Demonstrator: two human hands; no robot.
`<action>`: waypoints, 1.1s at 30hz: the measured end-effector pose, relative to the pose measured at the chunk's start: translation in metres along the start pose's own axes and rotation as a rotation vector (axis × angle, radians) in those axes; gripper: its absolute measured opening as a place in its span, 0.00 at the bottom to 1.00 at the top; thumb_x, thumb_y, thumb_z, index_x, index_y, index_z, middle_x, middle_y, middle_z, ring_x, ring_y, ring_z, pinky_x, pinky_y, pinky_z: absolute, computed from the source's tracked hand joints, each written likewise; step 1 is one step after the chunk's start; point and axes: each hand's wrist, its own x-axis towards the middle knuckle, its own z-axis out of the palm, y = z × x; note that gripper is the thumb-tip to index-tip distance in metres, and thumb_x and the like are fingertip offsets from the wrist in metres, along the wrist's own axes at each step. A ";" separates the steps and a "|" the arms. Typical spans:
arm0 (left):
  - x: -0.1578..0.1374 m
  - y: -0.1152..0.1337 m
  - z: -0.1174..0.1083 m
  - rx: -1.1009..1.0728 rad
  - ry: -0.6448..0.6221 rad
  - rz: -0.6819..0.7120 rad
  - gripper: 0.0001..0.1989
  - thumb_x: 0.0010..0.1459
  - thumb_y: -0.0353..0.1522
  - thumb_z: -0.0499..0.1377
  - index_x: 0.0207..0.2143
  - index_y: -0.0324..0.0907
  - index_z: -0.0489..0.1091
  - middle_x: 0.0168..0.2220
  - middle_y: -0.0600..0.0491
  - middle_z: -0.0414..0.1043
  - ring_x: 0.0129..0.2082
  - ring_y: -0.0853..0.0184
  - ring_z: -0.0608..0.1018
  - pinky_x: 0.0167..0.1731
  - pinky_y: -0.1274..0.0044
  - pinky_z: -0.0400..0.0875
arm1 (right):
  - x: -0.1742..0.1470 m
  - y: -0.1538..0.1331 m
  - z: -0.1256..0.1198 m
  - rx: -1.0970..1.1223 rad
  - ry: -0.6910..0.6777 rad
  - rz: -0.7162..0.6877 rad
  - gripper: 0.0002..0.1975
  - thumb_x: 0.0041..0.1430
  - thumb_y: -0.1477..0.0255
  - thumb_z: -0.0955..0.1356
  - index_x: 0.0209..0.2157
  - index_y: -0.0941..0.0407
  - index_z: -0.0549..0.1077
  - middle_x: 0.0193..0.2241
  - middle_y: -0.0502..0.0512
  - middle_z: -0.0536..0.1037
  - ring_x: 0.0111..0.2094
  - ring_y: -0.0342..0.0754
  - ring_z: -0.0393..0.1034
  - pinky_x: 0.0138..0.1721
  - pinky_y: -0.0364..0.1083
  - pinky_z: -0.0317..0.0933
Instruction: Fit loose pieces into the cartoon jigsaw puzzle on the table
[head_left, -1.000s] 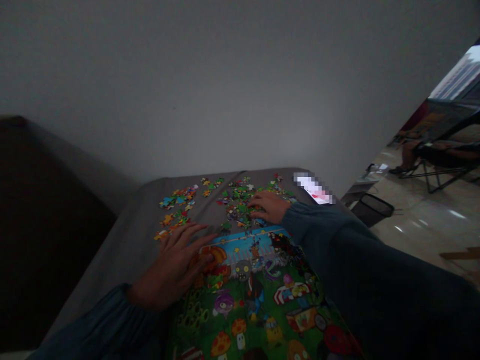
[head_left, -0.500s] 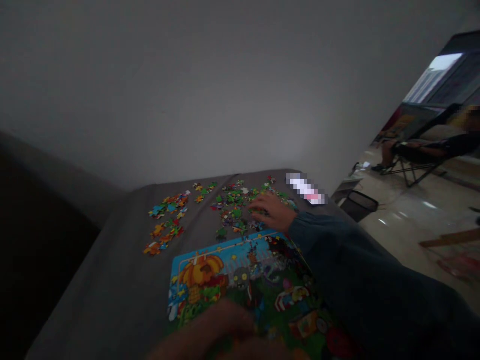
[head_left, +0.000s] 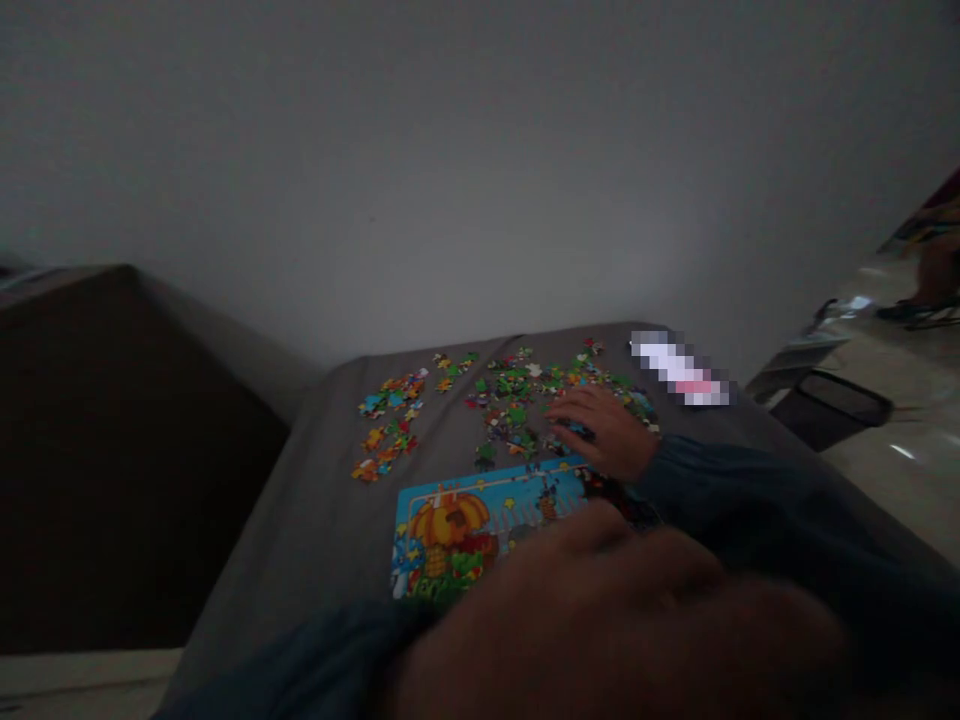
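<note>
Reaching palm-down over puzzle pieces (head_left: 516, 416), the right hand (head_left: 606, 430) curves; left hand (head_left: 600, 620) blurred, I cannot tell either grip.

The light is dim, the nearer of the hands (head_left: 600, 620) blurred, the floor (head_left: 919, 375) glinting.

There are two hands (head_left: 600, 620) (head_left: 611, 432), one picture board (head_left: 450, 520), one lit screen (head_left: 679, 370) and dozens of jigsaw pieces (head_left: 517, 415).

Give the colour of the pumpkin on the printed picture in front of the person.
The pumpkin is orange; it shows best in the head view.
</note>
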 end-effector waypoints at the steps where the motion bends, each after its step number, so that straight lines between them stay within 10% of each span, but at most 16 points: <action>1: 0.003 -0.015 -0.001 0.035 -0.030 -0.038 0.20 0.61 0.33 0.50 0.54 0.62 0.62 0.49 0.62 0.72 0.48 0.70 0.73 0.44 0.75 0.72 | -0.001 0.002 0.000 -0.011 0.009 0.004 0.10 0.62 0.70 0.63 0.43 0.57 0.73 0.41 0.59 0.75 0.46 0.53 0.64 0.50 0.55 0.56; 5: -0.001 -0.107 0.021 0.198 -0.092 -0.432 0.16 0.64 0.32 0.47 0.52 0.45 0.66 0.50 0.51 0.70 0.50 0.65 0.71 0.52 0.68 0.65 | -0.001 0.003 -0.002 -0.019 0.017 0.014 0.10 0.62 0.72 0.62 0.41 0.57 0.73 0.39 0.58 0.75 0.44 0.52 0.64 0.48 0.54 0.58; 10: 0.004 -0.183 0.060 0.244 -0.162 -0.487 0.19 0.62 0.37 0.51 0.55 0.45 0.63 0.56 0.47 0.64 0.54 0.58 0.68 0.52 0.65 0.63 | 0.001 -0.001 -0.005 -0.036 0.004 0.017 0.09 0.60 0.74 0.63 0.40 0.58 0.74 0.37 0.58 0.75 0.43 0.51 0.63 0.47 0.52 0.58; 18: 0.016 -0.190 0.060 0.234 -0.253 -0.485 0.11 0.58 0.37 0.57 0.43 0.49 0.74 0.53 0.51 0.68 0.54 0.58 0.66 0.54 0.65 0.59 | -0.003 0.003 -0.001 -0.033 0.006 0.006 0.08 0.59 0.75 0.64 0.37 0.58 0.75 0.36 0.58 0.75 0.42 0.51 0.62 0.45 0.52 0.57; 24: -0.044 -0.220 0.006 0.214 -0.195 -0.709 0.21 0.60 0.42 0.51 0.54 0.48 0.65 0.55 0.50 0.67 0.55 0.59 0.66 0.54 0.67 0.58 | -0.006 0.007 0.004 -0.013 0.040 0.009 0.08 0.59 0.75 0.64 0.35 0.57 0.75 0.35 0.57 0.75 0.42 0.51 0.63 0.46 0.52 0.57; 33: -0.102 -0.253 -0.019 -0.088 -0.367 -1.010 0.23 0.46 0.49 0.61 0.38 0.43 0.75 0.36 0.51 0.78 0.38 0.58 0.77 0.38 0.72 0.69 | -0.007 0.011 0.009 -0.015 0.064 0.014 0.09 0.58 0.77 0.63 0.36 0.58 0.76 0.35 0.58 0.75 0.41 0.52 0.62 0.45 0.51 0.57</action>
